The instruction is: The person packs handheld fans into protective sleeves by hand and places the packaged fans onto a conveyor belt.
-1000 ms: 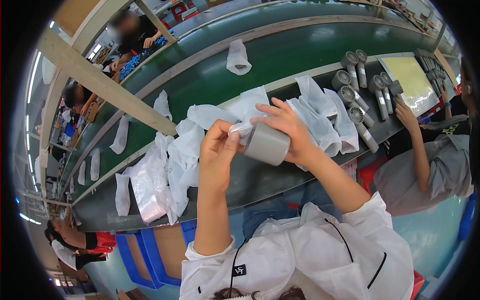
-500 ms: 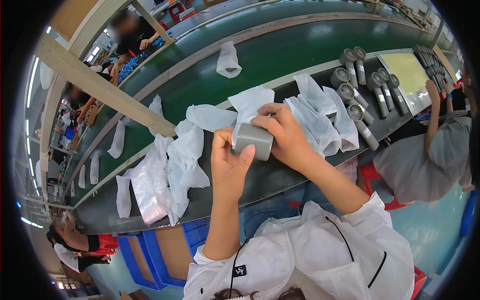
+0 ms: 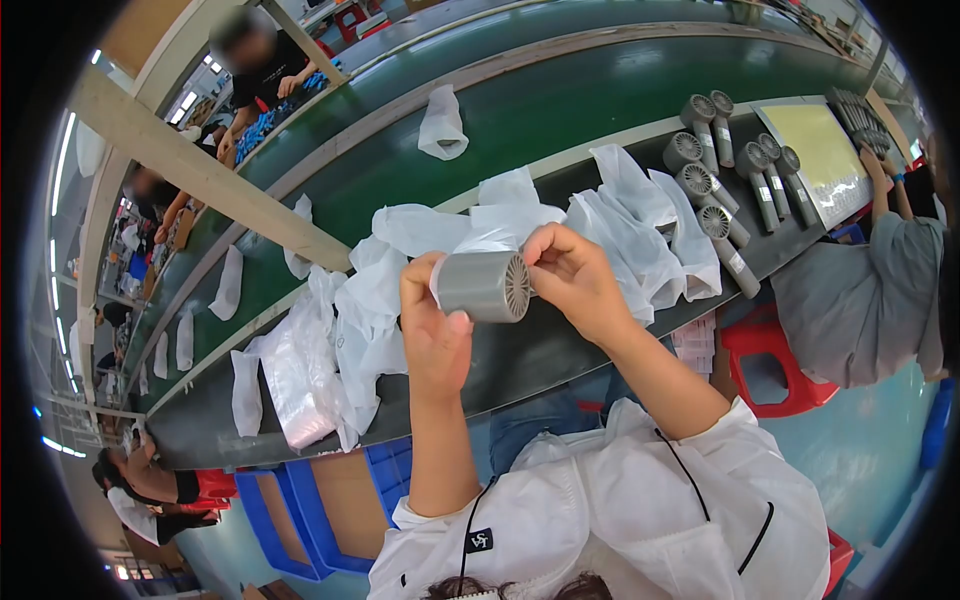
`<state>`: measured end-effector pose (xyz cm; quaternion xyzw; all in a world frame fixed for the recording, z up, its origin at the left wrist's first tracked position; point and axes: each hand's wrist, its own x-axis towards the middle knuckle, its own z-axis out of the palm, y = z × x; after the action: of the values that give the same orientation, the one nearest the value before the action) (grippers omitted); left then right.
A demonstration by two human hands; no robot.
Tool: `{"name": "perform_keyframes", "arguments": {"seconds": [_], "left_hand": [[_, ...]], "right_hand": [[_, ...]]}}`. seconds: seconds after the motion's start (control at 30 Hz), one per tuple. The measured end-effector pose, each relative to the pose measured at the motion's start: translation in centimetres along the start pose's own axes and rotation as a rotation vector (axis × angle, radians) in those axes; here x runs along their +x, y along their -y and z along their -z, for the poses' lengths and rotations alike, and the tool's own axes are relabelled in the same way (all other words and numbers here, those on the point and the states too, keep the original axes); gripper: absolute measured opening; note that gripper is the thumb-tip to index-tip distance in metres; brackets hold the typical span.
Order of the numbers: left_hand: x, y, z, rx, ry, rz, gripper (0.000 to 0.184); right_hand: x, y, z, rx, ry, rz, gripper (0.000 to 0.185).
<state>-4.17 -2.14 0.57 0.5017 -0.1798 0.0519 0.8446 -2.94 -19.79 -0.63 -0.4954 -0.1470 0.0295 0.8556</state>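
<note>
A grey handheld fan [image 3: 475, 287] is in my left hand [image 3: 436, 325], its round slotted grille turned to the right. My left fingers and thumb close around the end opposite the grille. At the grille's edge is my right hand [image 3: 575, 280], its fingers curled together; whether they pinch anything is hidden. Directly behind the fan lies a white translucent bag [image 3: 515, 218]. The fan's handle does not show, so I cannot tell whether it sits inside that bag.
More white bags [image 3: 640, 225] and a stack of clear plastic bags [image 3: 300, 385] lie on the dark bench. Several grey fans [image 3: 715, 222] rest at right. A green conveyor belt [image 3: 560, 110] runs behind. Blue crates [image 3: 320, 520] stand below. A co-worker [image 3: 860, 290] sits at right.
The fan has turned so its grille now faces right. My right hand has moved from the fan's top to beside the grille. The bag on the belt has shifted slightly left.
</note>
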Motion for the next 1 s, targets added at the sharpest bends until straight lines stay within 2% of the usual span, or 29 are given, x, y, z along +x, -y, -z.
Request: {"name": "perform_keyframes", "arguments": {"seconds": [0.1,0.23,0.3,0.43,0.5,0.53,0.6,0.63,0.7,0.73,0.8,0.9,0.93,1.0], "left_hand": [[-0.4,0.0,-0.3,0.023,-0.064,0.064,0.055],[-0.4,0.6,0.5,0.013,-0.062,0.037,0.053],[-0.4,1.2,1.1,0.120,-0.031,-0.087,0.051],[-0.4,1.1,2.0,0.143,-0.021,-0.106,0.047],[-0.5,1.1,2.1,0.289,0.048,-0.149,0.045],[-0.5,1.0,2.0,0.288,0.050,-0.144,0.045],[-0.4,0.7,1.6,0.355,0.080,-0.166,0.043],[-0.3,0.5,1.4,0.353,0.086,-0.166,0.043],[-0.3,0.1,1.2,0.410,0.106,-0.178,0.042],[-0.3,0.1,1.3,0.409,0.106,-0.178,0.042],[-0.2,0.3,1.8,0.459,0.062,-0.185,0.042],[0.1,0.6,2.3,0.482,0.048,-0.214,0.042],[0.0,0.5,2.3,0.484,0.047,-0.213,0.042],[-0.2,0.2,1.6,0.533,0.087,-0.172,0.041]], "right_hand": [[-0.3,-0.3,-0.7,-0.110,0.012,0.072,0.018],[-0.1,-0.7,-0.3,-0.117,0.047,0.110,0.019],[-0.1,-0.8,-0.1,-0.274,0.131,0.312,0.020],[-0.9,0.0,-0.6,-0.164,0.137,0.285,0.017],[-0.6,1.3,-1.1,-0.452,-0.015,0.307,0.014],[-0.3,2.0,-1.5,-0.451,-0.020,0.304,0.014],[0.5,3.1,-2.1,-0.876,0.017,0.393,0.013],[1.1,3.4,-1.8,-0.878,0.012,0.395,0.013],[2.0,3.9,-1.4,-1.116,0.135,0.566,0.015],[1.9,4.3,-1.4,-1.118,0.135,0.566,0.015],[1.2,5.3,-1.4,-0.980,0.268,0.386,0.014],[0.2,4.9,-1.2,-0.840,0.326,0.322,0.016],[0.4,4.6,-1.4,-0.838,0.327,0.321,0.016],[1.0,3.9,-2.0,-1.022,0.108,0.516,0.017]]}}
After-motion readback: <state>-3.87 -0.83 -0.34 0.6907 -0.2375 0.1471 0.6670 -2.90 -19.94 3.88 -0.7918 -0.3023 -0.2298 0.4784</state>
